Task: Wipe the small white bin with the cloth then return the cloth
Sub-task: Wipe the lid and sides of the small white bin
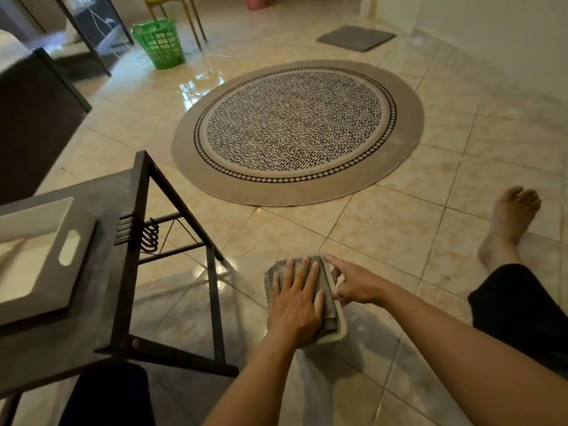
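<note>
The small white bin (340, 324) stands on the tiled floor in front of me, with only its rounded rim showing on the right and near side. A grey folded cloth (326, 292) lies across its top. My left hand (295, 302) presses flat on the cloth, fingers spread and pointing away from me. Against the bin's right edge, my right hand (353, 285) has its index finger stretched along the far corner and its other fingers curled at the rim. The bin's body is hidden beneath the cloth and hands.
A dark metal-framed table (123, 272) stands at the left and carries a white tray (46, 256). A round patterned rug (295, 130) lies ahead, with a green basket (161, 44) and a grey mat (356, 36) beyond. My bare foot (510, 222) rests to the right.
</note>
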`<action>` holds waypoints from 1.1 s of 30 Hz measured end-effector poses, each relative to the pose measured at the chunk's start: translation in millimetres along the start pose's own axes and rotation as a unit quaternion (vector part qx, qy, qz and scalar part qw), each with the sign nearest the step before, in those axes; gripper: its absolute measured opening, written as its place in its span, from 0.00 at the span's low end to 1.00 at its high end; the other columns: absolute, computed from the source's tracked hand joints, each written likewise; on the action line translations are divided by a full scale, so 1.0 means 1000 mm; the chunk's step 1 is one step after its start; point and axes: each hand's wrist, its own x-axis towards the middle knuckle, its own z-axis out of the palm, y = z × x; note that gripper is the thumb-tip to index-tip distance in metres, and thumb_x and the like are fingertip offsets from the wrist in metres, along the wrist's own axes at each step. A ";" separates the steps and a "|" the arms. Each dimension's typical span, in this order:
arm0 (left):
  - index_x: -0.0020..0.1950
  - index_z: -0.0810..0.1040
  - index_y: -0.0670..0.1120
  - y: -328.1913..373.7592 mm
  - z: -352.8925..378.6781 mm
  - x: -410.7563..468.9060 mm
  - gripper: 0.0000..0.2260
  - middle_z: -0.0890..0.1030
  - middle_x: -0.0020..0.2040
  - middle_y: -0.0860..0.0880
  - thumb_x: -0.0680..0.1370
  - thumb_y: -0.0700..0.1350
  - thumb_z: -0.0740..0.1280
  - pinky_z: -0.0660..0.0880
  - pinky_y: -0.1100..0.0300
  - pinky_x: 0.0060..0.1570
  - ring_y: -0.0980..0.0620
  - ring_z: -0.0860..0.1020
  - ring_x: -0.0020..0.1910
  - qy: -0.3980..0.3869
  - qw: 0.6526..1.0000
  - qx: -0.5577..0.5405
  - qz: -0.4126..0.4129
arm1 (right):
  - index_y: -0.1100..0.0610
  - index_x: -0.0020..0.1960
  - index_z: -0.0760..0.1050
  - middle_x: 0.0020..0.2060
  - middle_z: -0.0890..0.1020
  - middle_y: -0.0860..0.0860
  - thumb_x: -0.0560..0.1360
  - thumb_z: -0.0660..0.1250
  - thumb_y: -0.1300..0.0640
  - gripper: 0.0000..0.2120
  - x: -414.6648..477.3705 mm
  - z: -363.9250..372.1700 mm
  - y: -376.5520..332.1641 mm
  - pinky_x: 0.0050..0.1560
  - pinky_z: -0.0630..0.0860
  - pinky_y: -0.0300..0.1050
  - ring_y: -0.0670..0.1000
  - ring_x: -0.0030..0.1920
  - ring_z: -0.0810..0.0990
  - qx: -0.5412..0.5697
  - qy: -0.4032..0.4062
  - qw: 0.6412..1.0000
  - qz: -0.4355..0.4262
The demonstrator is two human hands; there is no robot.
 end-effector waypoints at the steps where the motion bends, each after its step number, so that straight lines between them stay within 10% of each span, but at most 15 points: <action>1: 0.79 0.36 0.53 0.000 0.001 -0.001 0.29 0.34 0.79 0.51 0.80 0.60 0.40 0.35 0.43 0.76 0.48 0.29 0.76 -0.002 1.000 -0.006 -0.008 | 0.46 0.80 0.52 0.48 0.72 0.52 0.71 0.70 0.72 0.47 0.000 0.000 0.002 0.42 0.84 0.47 0.51 0.41 0.78 0.002 0.002 1.000 0.000; 33: 0.79 0.35 0.56 -0.003 0.008 0.013 0.29 0.37 0.80 0.48 0.81 0.60 0.44 0.37 0.43 0.76 0.46 0.33 0.77 0.055 0.992 -0.020 -0.111 | 0.48 0.81 0.54 0.47 0.75 0.53 0.73 0.70 0.70 0.44 0.001 0.004 0.011 0.46 0.85 0.51 0.51 0.42 0.81 0.029 0.013 0.999 0.002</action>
